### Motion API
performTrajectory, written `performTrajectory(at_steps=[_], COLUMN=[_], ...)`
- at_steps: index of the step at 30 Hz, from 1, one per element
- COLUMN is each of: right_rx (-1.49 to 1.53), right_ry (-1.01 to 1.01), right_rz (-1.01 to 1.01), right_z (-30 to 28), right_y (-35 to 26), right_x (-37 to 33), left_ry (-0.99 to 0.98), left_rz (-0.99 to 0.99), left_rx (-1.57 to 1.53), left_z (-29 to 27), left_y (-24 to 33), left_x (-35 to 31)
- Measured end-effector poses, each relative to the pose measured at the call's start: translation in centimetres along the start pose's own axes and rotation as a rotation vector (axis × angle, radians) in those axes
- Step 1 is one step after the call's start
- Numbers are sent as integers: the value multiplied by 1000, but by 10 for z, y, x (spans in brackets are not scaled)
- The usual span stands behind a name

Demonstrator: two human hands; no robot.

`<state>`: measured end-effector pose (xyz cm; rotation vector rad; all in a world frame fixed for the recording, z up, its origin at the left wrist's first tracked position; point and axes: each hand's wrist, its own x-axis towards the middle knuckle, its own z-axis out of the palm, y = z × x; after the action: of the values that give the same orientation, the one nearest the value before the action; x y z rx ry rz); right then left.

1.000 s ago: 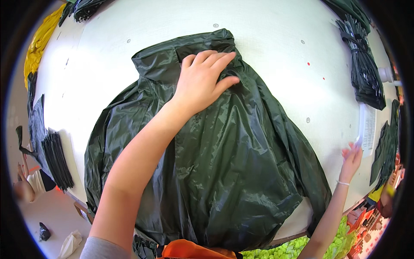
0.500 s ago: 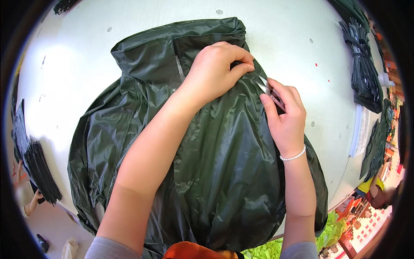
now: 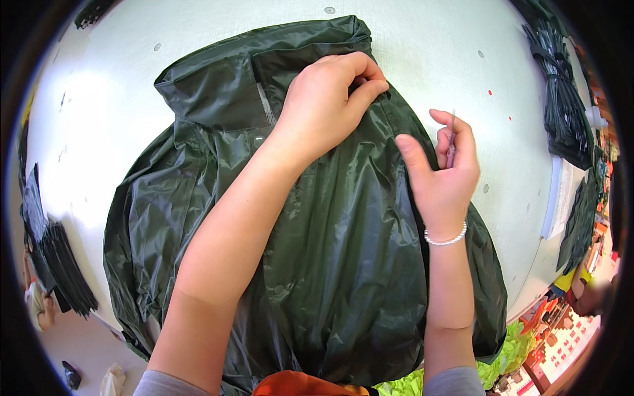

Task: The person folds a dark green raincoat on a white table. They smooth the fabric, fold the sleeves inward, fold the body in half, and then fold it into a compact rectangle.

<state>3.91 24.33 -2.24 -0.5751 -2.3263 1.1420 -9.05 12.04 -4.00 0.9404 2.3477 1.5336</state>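
Observation:
A dark green, shiny raincoat [image 3: 343,244] lies spread over the white table, its collar end pointing away from me. My left hand [image 3: 330,99] rests across it just below the collar. Thumb and forefinger are pinched on the fabric at the right shoulder seam. To the right of that seam, my right hand [image 3: 449,181] is raised with thumb and forefinger apart. Small thread snips [image 3: 452,142] are tucked among its fingers, seen nearly edge-on. Whether their blades are apart I cannot tell.
On the right of the table [image 3: 422,39] lies a tied bundle of dark strips [image 3: 564,112], with a white paper [image 3: 559,198] nearer me. Stacked dark fabric pieces [image 3: 63,267] hang at the left edge. A person [image 3: 584,297] is at the far right.
My right hand has drawn the snips off the seam, turning them upright and spreading thumb from fingers. The left hand keeps its pinch; raincoat and hand appear slightly higher and further left.

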Motion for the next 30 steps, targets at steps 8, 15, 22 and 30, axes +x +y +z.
performTrajectory(at_steps=[8, 15, 22, 30], right_rx=[-120, -297, 209, 460], right_ry=[-122, -138, -201, -261], right_rz=[-75, -122, 170, 246], right_z=[13, 24, 7, 6], right_y=[-3, 1, 14, 19], right_x=[26, 13, 23, 24], left_ry=[18, 55, 31, -12], left_rz=[95, 89, 168, 478], left_rx=[56, 46, 149, 247], left_z=[3, 1, 2, 6], left_y=[-1, -4, -3, 6], left_x=[2, 0, -1, -4])
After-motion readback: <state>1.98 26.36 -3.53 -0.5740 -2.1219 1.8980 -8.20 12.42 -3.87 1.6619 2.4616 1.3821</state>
